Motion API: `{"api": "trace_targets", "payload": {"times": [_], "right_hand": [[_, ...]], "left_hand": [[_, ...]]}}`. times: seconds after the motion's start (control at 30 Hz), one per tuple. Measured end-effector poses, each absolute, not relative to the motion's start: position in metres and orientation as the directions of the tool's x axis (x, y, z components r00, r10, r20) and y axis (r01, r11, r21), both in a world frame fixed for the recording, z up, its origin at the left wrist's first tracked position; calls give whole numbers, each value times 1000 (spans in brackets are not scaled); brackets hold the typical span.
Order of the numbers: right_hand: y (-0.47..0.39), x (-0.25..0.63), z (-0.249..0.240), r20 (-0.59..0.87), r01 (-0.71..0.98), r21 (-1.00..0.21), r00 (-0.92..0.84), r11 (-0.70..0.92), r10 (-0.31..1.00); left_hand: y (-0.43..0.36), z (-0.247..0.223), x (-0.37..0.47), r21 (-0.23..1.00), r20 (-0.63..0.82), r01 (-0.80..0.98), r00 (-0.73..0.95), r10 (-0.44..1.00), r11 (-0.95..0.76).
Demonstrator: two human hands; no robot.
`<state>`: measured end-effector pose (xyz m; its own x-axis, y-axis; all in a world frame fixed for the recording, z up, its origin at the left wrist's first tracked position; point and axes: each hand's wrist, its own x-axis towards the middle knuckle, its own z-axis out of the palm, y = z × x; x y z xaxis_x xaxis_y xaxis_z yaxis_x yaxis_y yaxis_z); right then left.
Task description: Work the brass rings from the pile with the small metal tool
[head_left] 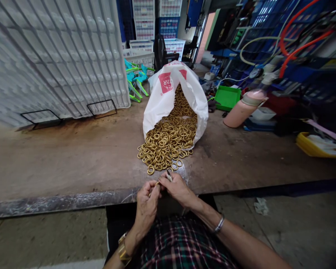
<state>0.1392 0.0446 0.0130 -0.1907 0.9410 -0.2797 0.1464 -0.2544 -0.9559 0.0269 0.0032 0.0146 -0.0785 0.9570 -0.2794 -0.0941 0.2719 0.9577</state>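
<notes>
Golden ring (157, 183) in left hand (147, 203)

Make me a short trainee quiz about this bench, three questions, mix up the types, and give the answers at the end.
1. Multiple choice: What is spilling from the white bag?
A) Screws
B) Gold-colored rings
C) Bottle caps

2. True or false: The pink bottle is to the right of the bag.

3. Fill in the blank: The left hand grips a single ring, while a small dark-tipped tool sticks out of the ____ hand.

Key:
1. B, gold-colored rings
2. True
3. Right hand
</notes>
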Motion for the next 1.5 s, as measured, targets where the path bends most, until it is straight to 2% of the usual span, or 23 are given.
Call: {"api": "trace_targets", "payload": {"times": [0.2,0.43,0.67,0.77,0.83,0.93,1.0,1.1,1.27,1.5], "right_hand": [[48,140,9,-156,345,-935,-182,-85,971],[48,139,9,-134,319,-946,-216,-60,967],[49,137,14,-144,281,-957,-249,-70,958],[49,138,17,-115,329,-944,-273,-19,955],[48,140,16,-70,439,-896,-295,70,953],[45,143,12,-29,629,-744,-370,227,929],[43,145,7,-34,697,-652,-420,299,907],[40,146,1,-47,737,-585,-449,340,892],[41,145,0,-69,758,-542,-471,363,879],[43,149,10,-182,800,-443,-523,405,833]], "left_hand": [[3,11,22,911,-372,-178,32,928,371],[2,2,16,891,-338,-278,122,933,359],[2,7,13,801,-379,-431,172,910,415],[3,9,14,781,-389,-469,153,909,413],[3,9,15,787,-381,-477,121,917,390],[3,8,16,809,-369,-458,93,925,369],[4,6,16,830,-364,-423,82,928,363],[4,2,16,868,-353,-352,54,934,349],[4,0,17,902,-335,-279,29,942,330],[4,5,18,941,-290,-174,17,957,289]]}}
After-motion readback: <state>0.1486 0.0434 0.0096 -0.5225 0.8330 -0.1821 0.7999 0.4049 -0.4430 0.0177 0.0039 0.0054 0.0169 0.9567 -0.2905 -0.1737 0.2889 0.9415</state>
